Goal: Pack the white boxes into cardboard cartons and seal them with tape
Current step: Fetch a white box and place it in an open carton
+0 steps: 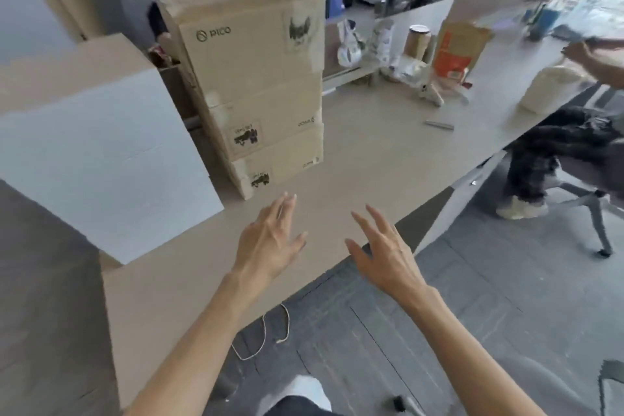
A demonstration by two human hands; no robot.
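1. Two hands are free: the left hand (270, 240) and the right hand (385, 253) hover palm-down over the near edge of the table (371, 152). They hold nothing and touch nothing.
2. On the left hand the fingers are straight and slightly spread, pointing up the table. Its bare forearm comes in from the bottom left.
3. On the right hand the fingers are splayed and relaxed, with the thumb stretched toward the left hand. The two hands are near each other but apart.
4. Just beyond the left fingertips, three brown cartons (256, 84) stand stacked on the table, flaps closed. The top one reads "PICO" beside a round logo. Each carton has a black-printed label too blurred to read, and the small print on the lower two is upside down.
5. A large white box (101, 159) stands left of the stack, with brown cardboard behind and below it. Whether it sits inside a carton cannot be told.
6. Farther along the table are a paper cup (417, 40), a paper bag (456, 51) with illegible red print, and a slim metal stick (439, 125).
7. At the right edge another person's hand (587, 57) reaches over the table.
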